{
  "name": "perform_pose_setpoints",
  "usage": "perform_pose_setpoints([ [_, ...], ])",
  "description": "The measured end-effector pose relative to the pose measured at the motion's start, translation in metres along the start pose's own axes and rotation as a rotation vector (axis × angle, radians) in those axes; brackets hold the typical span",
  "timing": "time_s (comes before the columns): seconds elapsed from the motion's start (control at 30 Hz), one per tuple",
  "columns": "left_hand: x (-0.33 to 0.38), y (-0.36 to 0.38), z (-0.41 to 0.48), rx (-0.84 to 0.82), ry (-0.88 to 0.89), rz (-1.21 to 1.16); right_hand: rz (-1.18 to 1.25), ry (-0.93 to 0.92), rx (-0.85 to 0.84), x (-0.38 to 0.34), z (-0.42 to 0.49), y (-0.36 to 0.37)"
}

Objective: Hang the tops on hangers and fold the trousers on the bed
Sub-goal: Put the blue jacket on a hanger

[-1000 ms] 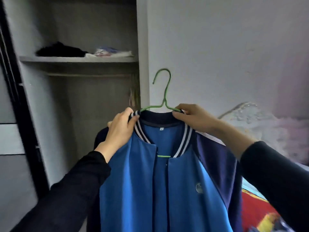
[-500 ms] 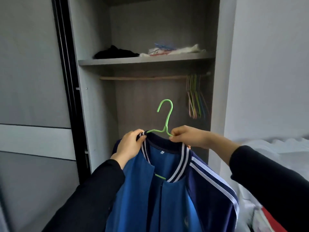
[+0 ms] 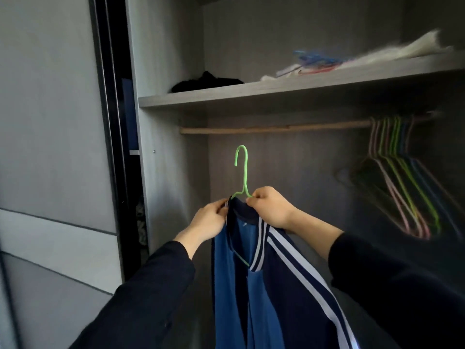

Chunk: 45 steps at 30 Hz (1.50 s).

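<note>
Blue jacket is held up on the green hanger in front of the open wardrobe, with the hook upright below the wooden rail and not touching it. The collar's left side is gripped by the left hand; hanger base and right collar are pinched by the right hand. Spare hangers, blurred, are hung at the rail's right end.
</note>
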<state>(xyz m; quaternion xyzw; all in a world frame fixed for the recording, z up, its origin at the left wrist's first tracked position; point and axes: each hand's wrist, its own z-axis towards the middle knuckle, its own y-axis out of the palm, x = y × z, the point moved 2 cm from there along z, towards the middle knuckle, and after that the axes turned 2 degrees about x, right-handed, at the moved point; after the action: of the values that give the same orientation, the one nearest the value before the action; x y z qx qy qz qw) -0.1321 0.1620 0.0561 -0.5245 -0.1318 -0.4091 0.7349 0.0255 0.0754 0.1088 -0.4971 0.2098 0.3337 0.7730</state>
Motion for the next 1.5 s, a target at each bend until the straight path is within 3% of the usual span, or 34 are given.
perform_pose_setpoints([
  [0.23, -0.032, -0.037, 0.124, 0.174, 0.18, 0.245, 0.03, 0.002, 0.09, 0.005, 0.119, 0.03],
  [0.43, -0.054, -0.086, 0.232, 0.231, 0.228, 0.289, 0.034, 0.022, 0.187, -0.011, 0.213, 0.042],
  [0.53, -0.058, -0.11, 0.276, 0.271, 0.245, 0.199, 0.006, 0.039, 0.219, -0.014, 0.252, 0.05],
  [0.7, -0.065, -0.14, 0.329, 0.293, 0.236, 0.195, 0.035, 0.079, 0.192, -0.017, 0.305, 0.072],
  [0.87, -0.079, -0.15, 0.346, 0.359, 0.199, 0.276, 0.125, 0.119, 0.116, -0.009, 0.338, 0.115],
  [1.1, -0.077, -0.166, 0.347, 0.312, 0.174, 0.139, 0.279, 0.134, 0.077, -0.011, 0.359, 0.163],
  [1.5, -0.083, -0.16, 0.342, 0.271, 0.212, 0.066, 0.117, 0.017, 0.05, -0.026, 0.377, 0.197],
])
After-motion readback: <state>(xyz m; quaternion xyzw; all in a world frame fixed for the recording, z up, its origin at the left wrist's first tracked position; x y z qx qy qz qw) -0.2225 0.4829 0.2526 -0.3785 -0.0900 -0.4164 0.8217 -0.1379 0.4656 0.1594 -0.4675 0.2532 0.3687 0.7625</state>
